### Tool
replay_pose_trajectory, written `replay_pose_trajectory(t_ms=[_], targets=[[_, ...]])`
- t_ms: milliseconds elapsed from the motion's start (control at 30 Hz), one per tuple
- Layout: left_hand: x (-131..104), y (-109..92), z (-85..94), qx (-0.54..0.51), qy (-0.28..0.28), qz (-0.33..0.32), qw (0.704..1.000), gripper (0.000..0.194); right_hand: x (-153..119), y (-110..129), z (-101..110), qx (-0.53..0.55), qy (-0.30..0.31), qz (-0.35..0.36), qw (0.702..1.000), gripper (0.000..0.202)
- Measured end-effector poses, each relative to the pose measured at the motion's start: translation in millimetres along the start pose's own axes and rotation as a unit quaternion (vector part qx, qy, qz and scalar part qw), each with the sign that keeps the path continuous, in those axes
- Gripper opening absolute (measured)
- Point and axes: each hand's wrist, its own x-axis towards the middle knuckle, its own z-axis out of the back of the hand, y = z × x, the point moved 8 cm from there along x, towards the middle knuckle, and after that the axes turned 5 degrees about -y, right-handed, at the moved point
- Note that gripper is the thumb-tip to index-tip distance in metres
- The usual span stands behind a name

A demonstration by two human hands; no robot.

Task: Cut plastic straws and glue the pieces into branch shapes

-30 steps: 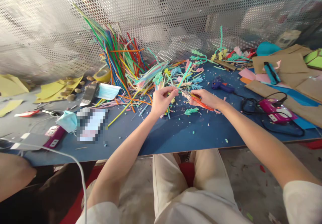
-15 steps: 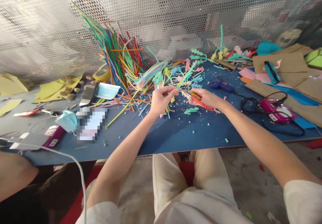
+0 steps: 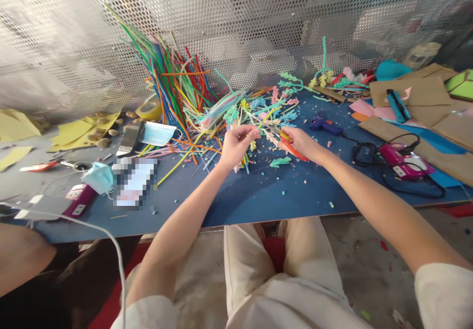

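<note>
My left hand (image 3: 236, 148) is closed in a pinch above the blue tabletop. Thin pipe cleaners stick out past its fingertips, among them a yellow pipe cleaner (image 3: 271, 114) and a light blue one. My right hand (image 3: 301, 144) grips scissors (image 3: 294, 149) by their red and yellow handles, with the blades angled up and left toward the pinched stems. Whether the blades touch them I cannot tell. Behind the hands lie fluffy leaf-like pieces made of pipe cleaners, such as a mint-green piece (image 3: 231, 114). One green piece (image 3: 281, 162) lies in front of the scissors.
A large bundle of coloured pipe cleaners (image 3: 173, 82) leans on the perforated metal panel (image 3: 258, 18). To the right are a blue glue gun (image 3: 327, 126), a magenta power strip (image 3: 405, 160) and cardboard (image 3: 412, 91). At left are masks, a blurred phone (image 3: 135, 182) and a co-worker's arm (image 3: 24, 255).
The light blue and yellow stems at my left fingertips have swung from pointing steeply up to slanting right. My right hand has shifted and turned slightly with the scissors.
</note>
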Motion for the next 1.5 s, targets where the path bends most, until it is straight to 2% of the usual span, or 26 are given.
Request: replay_pose_trajectory(t_ms=[133,233,300,367,500,600,733,833,1033,1167,1367,1500], targets=[[3,7,5.7,-0.008,-0.031,0.001,0.999,0.045,3,1,10,0.054,-0.093,-0.003,0.994,0.048],[5,12,8.2,-0.023,-0.052,0.009,0.998,0.044,4,-5,18,0.076,-0.146,-0.014,0.986,0.048],[5,14,7.3,-0.028,-0.054,0.015,0.998,0.045,4,-12,24,0.068,-0.176,-0.014,0.982,0.046],[4,16,5.2,-0.028,-0.049,0.017,0.998,0.045,5,-18,29,0.016,-0.197,-0.010,0.980,0.042],[3,20,5.0,-0.002,-0.052,0.013,0.999,0.043,8,-30,28,-0.104,-0.184,-0.008,0.978,0.026],[2,19,2.0,0.119,-0.029,-0.028,0.992,0.034,9,-34,23,-0.133,-0.173,-0.016,0.976,0.018],[0,19,-16.8,0.300,0.054,-0.121,0.945,0.017,7,-28,19,-0.135,-0.181,-0.020,0.974,0.020],[1,28,-25.6,0.365,0.080,-0.119,0.920,0.015,5,-20,16,-0.128,-0.184,-0.010,0.975,0.022],[3,37,-39.2,0.388,0.127,-0.120,0.905,0.011,1,-7,14,-0.130,-0.193,0.008,0.973,0.022],[5,37,-35.8,0.391,0.103,-0.109,0.908,0.014,0,-8,14,-0.106,-0.205,0.013,0.973,0.023],[5,20,-27.0,0.379,0.056,-0.144,0.913,0.022,0,-14,15,-0.025,-0.224,0.005,0.974,0.025],[0,20,-35.2,0.419,0.102,-0.159,0.888,0.019,0,-16,13,-0.012,-0.232,0.003,0.973,0.027]])
